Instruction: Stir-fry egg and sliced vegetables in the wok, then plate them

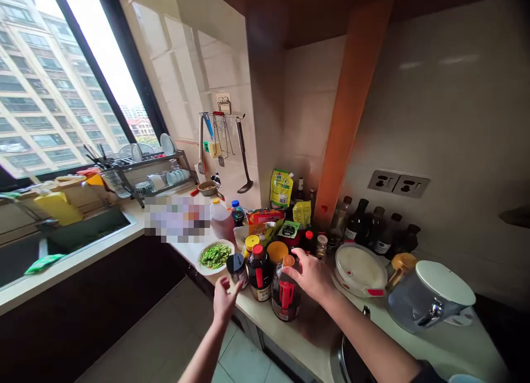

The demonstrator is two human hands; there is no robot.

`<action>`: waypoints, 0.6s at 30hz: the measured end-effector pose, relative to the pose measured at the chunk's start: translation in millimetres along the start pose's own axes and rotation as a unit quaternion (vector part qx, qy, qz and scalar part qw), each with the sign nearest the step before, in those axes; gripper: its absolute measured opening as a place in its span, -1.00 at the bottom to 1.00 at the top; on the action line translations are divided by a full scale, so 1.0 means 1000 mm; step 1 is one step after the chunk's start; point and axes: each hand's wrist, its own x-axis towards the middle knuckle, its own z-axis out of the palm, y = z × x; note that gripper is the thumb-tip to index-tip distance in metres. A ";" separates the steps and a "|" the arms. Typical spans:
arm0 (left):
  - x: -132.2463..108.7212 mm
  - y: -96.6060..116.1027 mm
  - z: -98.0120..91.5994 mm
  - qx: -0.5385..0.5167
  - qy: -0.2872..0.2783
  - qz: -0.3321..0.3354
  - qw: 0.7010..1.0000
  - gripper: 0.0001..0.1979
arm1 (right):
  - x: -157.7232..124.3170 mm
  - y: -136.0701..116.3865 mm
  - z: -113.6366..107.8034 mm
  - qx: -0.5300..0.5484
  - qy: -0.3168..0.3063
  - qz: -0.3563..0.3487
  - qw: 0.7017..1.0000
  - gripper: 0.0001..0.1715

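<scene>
My left hand point(224, 300) is at the counter's front edge, just below a small jar with a black lid point(236, 268). Its fingers are curled loosely, with the thumb apart. Beside an orange-capped bottle with a red label point(286, 294) is my right hand point(310, 274), thumb and index finger spread near the cap. Whether they touch it I cannot tell. Between the hands stands a dark sauce bottle with a red cap point(260, 272). A yellow-capped bottle point(252, 243) and a jar with a wide orange-yellow lid point(277, 253) are close behind.
A plate of chopped greens point(216, 256) sits left of the jars. Seasoning pouches point(281, 189) and dark bottles point(361, 220) line the wall. Rightward are a lidded white container point(360, 261), a clear pitcher point(414, 300) and a pan point(342, 355). The sink point(86, 234) is far left.
</scene>
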 end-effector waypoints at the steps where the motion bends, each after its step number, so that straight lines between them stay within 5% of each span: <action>1: -0.018 -0.001 0.004 -0.016 -0.024 0.018 0.999 -0.38 | 0.006 -0.006 0.003 -0.026 -0.009 0.009 1.000 -0.57; 4: -0.068 0.007 0.027 -0.066 -0.182 0.143 0.971 -0.54 | 0.017 -0.019 0.013 -0.075 -0.027 0.025 0.996 -0.61; 9: -0.083 0.054 0.054 -0.083 -0.217 0.146 0.962 -0.67 | 0.022 -0.042 0.008 -0.089 -0.015 0.078 0.993 -0.64; 14: -0.071 0.119 0.025 -0.118 -0.225 0.247 0.935 -0.81 | 0.003 -0.055 -0.059 -0.072 0.089 0.075 0.991 -0.55; 18: -0.083 0.179 0.010 -0.119 -0.255 0.322 0.904 -0.78 | -0.050 -0.043 -0.129 -0.048 0.189 0.075 0.978 -0.55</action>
